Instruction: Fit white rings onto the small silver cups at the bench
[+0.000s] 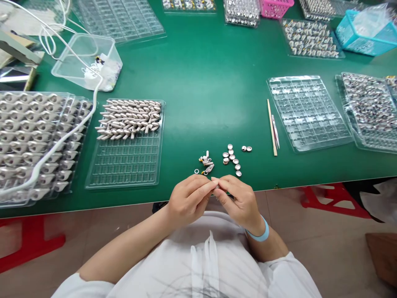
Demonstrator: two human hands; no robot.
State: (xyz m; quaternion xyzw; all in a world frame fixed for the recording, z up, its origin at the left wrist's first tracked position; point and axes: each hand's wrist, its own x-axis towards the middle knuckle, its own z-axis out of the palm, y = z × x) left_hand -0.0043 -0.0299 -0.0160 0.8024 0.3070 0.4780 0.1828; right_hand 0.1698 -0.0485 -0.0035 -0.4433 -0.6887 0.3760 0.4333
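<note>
Left hand and right hand jointly pinch a small part at the surface's near edge. Work appears midway: metallic cups and pale pieces lie loose beyond.

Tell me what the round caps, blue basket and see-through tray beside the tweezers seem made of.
Round caps: shiny, bright-rimmed; perhaps metal, or metal-coated plastic.
Blue basket: probably moulded plastic, opaque and evenly coloured.
Tray: likely thin, glossy plastic; the green table shows through.
</note>
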